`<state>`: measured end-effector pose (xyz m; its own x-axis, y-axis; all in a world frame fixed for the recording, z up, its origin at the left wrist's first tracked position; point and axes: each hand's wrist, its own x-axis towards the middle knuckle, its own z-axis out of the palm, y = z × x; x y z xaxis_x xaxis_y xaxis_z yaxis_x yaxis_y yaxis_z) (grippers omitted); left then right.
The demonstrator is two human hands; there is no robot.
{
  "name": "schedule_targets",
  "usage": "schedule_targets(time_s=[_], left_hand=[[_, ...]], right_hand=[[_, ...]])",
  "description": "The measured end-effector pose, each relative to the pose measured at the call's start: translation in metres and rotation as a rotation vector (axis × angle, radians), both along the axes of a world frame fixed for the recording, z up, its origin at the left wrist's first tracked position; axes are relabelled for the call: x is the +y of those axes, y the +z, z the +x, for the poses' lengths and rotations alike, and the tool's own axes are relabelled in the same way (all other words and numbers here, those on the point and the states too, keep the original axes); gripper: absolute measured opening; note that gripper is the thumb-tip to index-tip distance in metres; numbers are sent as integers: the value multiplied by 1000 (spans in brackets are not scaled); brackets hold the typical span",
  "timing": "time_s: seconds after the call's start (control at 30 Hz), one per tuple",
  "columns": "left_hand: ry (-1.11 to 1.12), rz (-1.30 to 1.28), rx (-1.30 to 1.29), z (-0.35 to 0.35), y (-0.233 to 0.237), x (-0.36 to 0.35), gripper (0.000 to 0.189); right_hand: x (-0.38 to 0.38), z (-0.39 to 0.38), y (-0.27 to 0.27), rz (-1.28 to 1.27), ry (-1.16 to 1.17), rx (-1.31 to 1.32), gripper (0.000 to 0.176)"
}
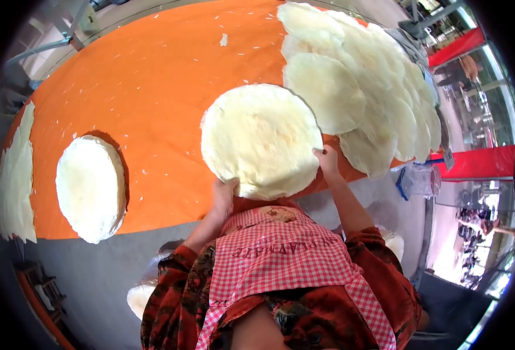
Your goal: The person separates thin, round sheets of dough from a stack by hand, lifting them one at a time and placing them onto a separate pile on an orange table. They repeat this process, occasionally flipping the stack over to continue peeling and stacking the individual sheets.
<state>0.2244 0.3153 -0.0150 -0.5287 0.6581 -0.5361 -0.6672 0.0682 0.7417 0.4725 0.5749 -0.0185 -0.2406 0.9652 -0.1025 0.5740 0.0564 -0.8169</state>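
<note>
Right hand (327,158) pinches the right rim of the centre stack of thin round sheets (263,140); left hand (225,192) pinches its near-left rim, thumb on top. Can't tell how many layers are caught. Stack is at the near edge of the orange tablecloth (164,105), close to the checked apron (286,251). Overlapping sheets (380,87) just right, running far; second stack (91,186) well left. Risks, my read: uneven pull tears a rim; lopsided lift slides layers off the edge; shoving right rucks the overlapping ones.
</note>
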Motion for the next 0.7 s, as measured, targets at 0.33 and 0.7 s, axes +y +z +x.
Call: schedule_targets(time_s=[0.33,0.7], left_hand=[[91,9,-45,8,10,0,30],[73,-77,26,12,-2,-5,23]], right_hand=[[37,-141,85,550,617,39,25],[45,-309,75,502,1300,-711,44]])
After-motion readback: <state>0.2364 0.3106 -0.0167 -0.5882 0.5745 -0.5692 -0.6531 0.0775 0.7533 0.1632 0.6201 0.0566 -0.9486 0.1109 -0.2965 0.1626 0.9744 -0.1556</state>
